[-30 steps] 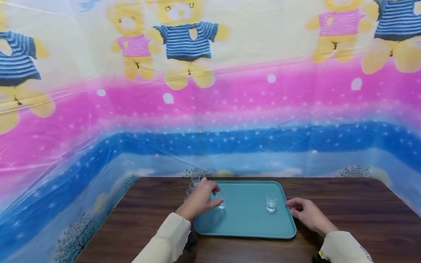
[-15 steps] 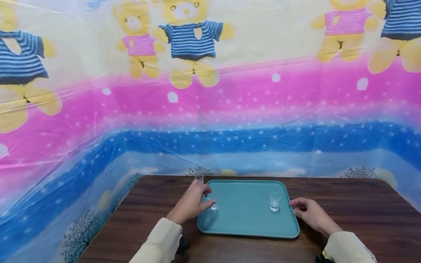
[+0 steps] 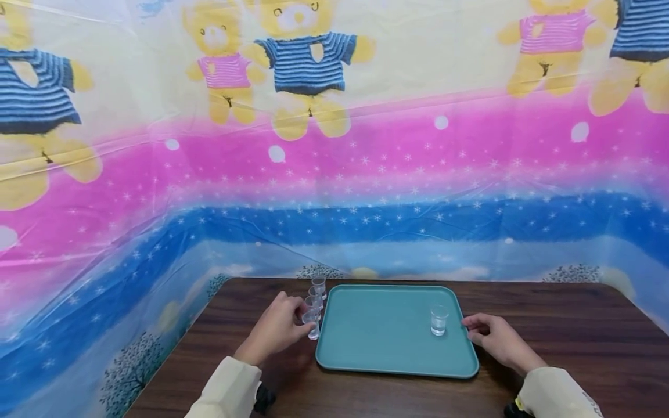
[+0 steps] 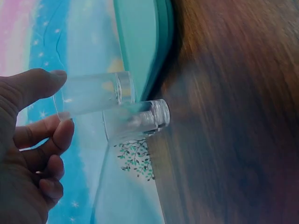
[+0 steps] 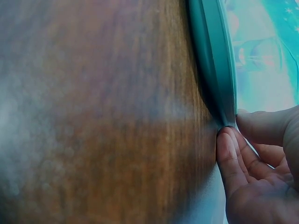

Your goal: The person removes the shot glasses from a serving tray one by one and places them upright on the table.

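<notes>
My left hand (image 3: 277,328) pinches a clear shot glass (image 3: 312,330) near its rim, thumb on one side and fingertips on the other. This glass is upright just outside the tray's left edge, at the front of a row of similar shot glasses (image 3: 319,285). In the left wrist view, the held shot glass (image 4: 96,93) overlaps another shot glass (image 4: 135,121) behind it, and its base looks raised off the table. My right hand (image 3: 499,342) pinches the right rim of the teal tray (image 3: 387,357). One shot glass (image 3: 438,322) stands on the tray's right side.
A dark wooden table (image 3: 564,325) carries the tray and the glasses. Behind it hangs a cloth (image 3: 387,226) printed with bears, folding around the table's left and right sides.
My left hand has carried the shot glass leftward from above the tray to the row beside it. The right hand stays at the tray's rim. The head view has shifted slightly.
</notes>
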Motion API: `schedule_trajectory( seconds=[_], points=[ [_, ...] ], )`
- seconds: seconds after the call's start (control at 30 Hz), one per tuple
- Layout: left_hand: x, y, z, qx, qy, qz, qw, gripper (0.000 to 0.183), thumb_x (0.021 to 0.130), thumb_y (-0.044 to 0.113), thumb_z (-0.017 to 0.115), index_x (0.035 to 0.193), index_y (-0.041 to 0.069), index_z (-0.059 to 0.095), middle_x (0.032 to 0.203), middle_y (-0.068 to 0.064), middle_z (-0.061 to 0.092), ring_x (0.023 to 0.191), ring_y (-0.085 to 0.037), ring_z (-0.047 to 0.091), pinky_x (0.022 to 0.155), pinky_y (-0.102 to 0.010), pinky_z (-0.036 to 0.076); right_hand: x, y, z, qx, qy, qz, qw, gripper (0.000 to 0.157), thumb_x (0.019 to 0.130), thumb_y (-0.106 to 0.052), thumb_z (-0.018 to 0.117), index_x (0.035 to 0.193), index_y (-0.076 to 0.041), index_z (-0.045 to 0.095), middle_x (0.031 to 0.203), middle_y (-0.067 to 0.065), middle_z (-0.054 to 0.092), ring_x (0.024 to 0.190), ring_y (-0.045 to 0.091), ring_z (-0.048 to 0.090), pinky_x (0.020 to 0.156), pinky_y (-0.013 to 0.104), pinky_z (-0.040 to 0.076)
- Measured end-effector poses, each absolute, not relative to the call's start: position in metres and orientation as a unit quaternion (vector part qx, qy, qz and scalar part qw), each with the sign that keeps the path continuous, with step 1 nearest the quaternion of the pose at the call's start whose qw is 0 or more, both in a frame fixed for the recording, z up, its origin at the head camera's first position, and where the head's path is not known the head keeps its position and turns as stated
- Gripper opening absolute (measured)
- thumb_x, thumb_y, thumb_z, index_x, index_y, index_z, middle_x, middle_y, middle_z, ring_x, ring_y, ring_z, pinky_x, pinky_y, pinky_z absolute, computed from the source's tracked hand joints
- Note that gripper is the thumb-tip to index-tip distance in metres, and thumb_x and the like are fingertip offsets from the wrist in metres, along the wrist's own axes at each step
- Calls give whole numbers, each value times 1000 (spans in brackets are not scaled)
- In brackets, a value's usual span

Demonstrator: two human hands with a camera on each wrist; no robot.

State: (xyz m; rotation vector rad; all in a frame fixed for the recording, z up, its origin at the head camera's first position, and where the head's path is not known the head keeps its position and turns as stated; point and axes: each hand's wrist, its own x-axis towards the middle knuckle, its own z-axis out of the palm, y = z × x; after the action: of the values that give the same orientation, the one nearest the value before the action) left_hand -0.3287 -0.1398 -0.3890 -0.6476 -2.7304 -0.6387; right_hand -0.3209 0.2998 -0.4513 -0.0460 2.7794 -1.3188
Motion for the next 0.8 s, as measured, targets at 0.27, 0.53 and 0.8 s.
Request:
schedule_trajectory(
  seconds=[0.27,0.53,0.8],
  points=[
    [-327,-142,-395,-168,-954,-208,134,25,77,26,79,79,7,63,70,2,46,66,-13,38,56,-28,36,-320,300,-451,-10,903,-427,36,28,91,0,59,119,4,58,103,8,60,92,23,57,71,37,50],
    [-329,-144,-405,-141,-958,-212,130,24,76,25,79,79,7,64,66,5,49,67,-13,41,57,-28,38,-320,301,-451,-14,904,-427,34,28,91,1,59,118,4,58,102,8,60,92,22,57,71,37,50],
    [-332,-144,-411,-136,-960,-212,123,24,76,26,79,79,7,64,66,5,49,67,-13,41,57,-28,38,-319,300,-451,-17,903,-429,30,28,91,1,58,119,4,58,103,8,60,92,23,57,72,37,50]
  ],
)
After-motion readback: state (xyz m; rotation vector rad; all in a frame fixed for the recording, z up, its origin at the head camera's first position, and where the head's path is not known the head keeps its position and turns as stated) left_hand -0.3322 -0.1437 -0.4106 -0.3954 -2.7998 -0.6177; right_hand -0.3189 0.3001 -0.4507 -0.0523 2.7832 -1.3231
